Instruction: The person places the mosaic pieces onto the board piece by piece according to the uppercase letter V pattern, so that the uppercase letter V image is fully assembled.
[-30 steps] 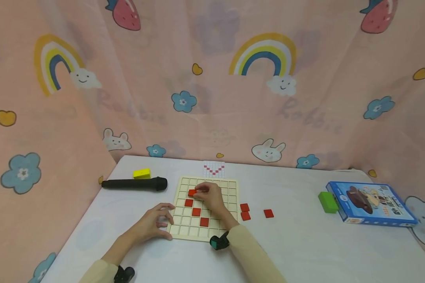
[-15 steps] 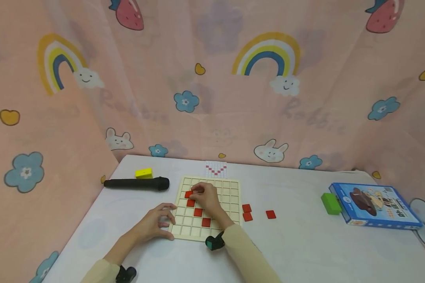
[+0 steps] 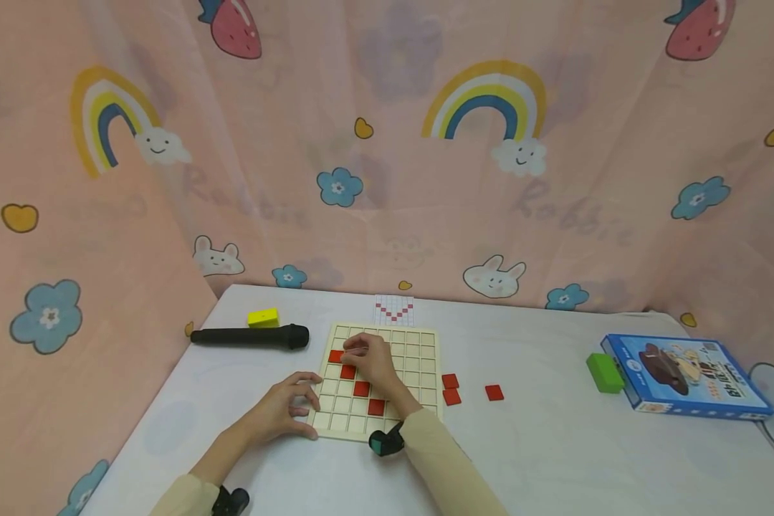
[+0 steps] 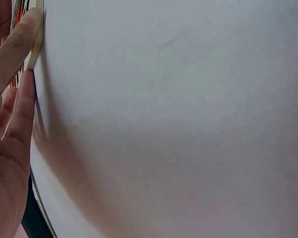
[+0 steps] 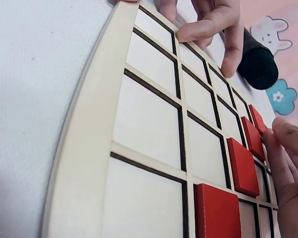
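The fingers (image 3: 351, 349) of the right hand (image 3: 369, 362) pinch a red tile (image 3: 336, 356), probably light, stiff and thin, best taken by its edges, while the left hand (image 3: 284, 405) rests open-fingered against the wooden grid board (image 3: 426, 373).

I see red tiles (image 3: 361, 388) on a cream gridded board (image 3: 419, 362), a white bench (image 3: 542, 451), a pink rainbow-print curtain (image 3: 387, 143) behind.

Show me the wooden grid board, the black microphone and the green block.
wooden grid board (image 3: 419, 358): head view, an empty cell at its right side.
black microphone (image 3: 248, 337): head view, mid-handle.
green block (image 3: 604, 373): head view, top face.
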`<state>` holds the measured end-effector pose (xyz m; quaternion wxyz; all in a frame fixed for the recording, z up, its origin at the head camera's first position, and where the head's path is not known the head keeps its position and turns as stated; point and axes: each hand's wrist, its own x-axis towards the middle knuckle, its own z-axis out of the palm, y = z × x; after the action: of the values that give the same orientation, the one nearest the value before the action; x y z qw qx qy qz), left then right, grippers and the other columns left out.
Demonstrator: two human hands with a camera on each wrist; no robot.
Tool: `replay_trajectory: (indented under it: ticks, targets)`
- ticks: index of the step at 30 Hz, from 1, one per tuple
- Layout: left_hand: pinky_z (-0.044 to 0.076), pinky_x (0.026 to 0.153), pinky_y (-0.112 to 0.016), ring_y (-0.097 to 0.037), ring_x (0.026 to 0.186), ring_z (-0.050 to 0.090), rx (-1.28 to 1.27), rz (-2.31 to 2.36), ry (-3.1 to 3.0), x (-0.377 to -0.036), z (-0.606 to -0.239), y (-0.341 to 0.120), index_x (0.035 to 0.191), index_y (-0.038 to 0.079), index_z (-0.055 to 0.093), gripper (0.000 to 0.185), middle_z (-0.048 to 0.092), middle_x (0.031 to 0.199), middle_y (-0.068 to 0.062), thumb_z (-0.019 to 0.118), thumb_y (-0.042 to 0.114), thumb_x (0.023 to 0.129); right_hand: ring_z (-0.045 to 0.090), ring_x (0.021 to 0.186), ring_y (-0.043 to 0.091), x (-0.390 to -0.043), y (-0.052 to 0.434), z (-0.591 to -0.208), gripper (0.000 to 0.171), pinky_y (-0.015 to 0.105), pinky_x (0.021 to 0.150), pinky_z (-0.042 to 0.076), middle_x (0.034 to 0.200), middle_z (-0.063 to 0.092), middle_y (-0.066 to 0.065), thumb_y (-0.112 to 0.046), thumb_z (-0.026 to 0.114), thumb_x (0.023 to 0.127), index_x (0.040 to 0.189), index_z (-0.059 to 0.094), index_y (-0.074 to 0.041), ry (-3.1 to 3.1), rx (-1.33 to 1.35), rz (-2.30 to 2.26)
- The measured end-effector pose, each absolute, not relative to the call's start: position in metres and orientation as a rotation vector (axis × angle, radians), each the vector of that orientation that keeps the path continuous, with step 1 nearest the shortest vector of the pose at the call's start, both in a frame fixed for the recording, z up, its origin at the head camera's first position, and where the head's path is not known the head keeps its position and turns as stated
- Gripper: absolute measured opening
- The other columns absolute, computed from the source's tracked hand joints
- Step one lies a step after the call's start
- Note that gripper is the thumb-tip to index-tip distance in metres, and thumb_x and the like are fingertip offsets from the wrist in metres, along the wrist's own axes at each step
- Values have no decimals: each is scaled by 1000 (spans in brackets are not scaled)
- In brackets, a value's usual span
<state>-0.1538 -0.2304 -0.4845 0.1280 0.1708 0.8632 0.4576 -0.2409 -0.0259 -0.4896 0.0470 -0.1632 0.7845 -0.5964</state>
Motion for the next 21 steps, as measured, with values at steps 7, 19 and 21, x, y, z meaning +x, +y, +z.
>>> replay_trajectory:
  ticks: [7, 19, 21]
  targets:
    - [56, 84, -23, -39, 123, 44, 496, 1327, 2505, -154, -481, -226, 87, 11, 64, 34, 42, 138, -15, 88, 17, 64, 69, 92, 25, -242, -21, -490, 19, 27, 80, 58, 99, 69, 14, -3, 70, 86, 103, 67, 4, 2361, -494, -1812]
    - [57, 82, -25, -38, 119, 46, 468, 1277, 2534, -155, -477, -226, 86, 11, 63, 36, 43, 137, -14, 89, 13, 62, 65, 98, 30, -232, 19, -480, 26, 27, 80, 59, 107, 64, 27, 0, 67, 87, 109, 61, 12, 2196, -668, -1984]
    - [57, 82, -25, -38, 119, 46, 468, 1271, 2536, -154, -477, -226, 86, 11, 63, 36, 43, 137, -14, 89, 13, 61, 63, 101, 35, -230, 27, -478, 27, 26, 83, 57, 110, 62, 28, 1, 67, 87, 111, 61, 11, 2206, -644, -1969]
